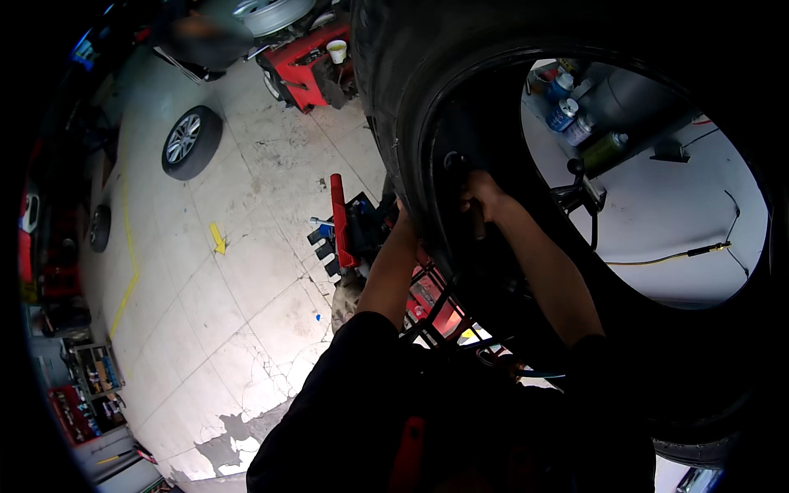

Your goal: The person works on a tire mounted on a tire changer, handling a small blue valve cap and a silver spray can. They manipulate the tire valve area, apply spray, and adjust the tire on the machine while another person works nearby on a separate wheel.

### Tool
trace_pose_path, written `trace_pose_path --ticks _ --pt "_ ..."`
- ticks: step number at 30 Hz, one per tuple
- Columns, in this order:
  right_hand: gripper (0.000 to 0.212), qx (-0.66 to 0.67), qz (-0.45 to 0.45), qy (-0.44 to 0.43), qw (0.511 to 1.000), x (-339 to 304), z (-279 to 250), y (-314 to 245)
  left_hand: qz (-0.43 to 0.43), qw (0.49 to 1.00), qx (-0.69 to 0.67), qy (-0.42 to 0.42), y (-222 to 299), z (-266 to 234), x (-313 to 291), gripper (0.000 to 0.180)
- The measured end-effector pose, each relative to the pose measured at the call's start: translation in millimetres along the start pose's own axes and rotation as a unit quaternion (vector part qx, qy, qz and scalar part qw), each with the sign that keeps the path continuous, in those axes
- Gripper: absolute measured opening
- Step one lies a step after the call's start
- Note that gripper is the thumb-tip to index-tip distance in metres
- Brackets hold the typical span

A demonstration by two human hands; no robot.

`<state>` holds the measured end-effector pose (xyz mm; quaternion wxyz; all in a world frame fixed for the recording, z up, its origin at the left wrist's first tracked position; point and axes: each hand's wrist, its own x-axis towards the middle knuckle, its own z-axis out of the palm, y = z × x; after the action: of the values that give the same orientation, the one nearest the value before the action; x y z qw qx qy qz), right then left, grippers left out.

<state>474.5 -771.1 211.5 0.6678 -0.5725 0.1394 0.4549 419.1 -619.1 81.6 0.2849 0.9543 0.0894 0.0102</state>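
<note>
A large black tyre (411,107) stands upright in front of me, filling the right side of the view. My right hand (486,197) is inside its opening, the fingers curled round a dark tool (479,220) with a handle-like end showing below the fist. The tool's exact kind is lost in shadow. On the outer side of the tyre, my left hand (403,215) rests by the tread; its fingers are hidden. Beside that hand is a red and black rack (343,222) with small tools and a blue piece in it.
Spray cans (562,115) and a yellow hose (657,259) show through the tyre. A wheel (191,142) is on the tiled floor at left, and a red machine (306,72) bearing a metal rim (271,15) stands farther off. Tool shelves (97,370) line the far left.
</note>
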Motion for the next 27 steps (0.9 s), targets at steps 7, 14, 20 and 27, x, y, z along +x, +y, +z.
trace_pose_path --ticks 7,14,20,27 --pt "0.019 -0.099 0.064 -0.063 0.991 -23.3 44.1 4.2 -0.017 1.000 -0.009 -0.006 -7.7 -1.2 4.4 0.026" --pt "0.028 -0.016 -0.009 -0.084 0.996 -19.0 19.1 -1.9 -0.092 0.993 -0.054 -0.043 17.8 -24.6 4.4 0.022" --pt "0.025 -0.030 -0.029 -0.136 0.990 16.5 -34.5 -18.2 -0.053 0.998 -0.029 0.034 14.7 1.0 12.1 0.021" --pt "0.027 -0.108 -0.088 0.166 0.976 30.1 -41.0 22.9 -0.019 0.999 -0.042 -0.007 26.2 -35.5 -6.5 0.030"
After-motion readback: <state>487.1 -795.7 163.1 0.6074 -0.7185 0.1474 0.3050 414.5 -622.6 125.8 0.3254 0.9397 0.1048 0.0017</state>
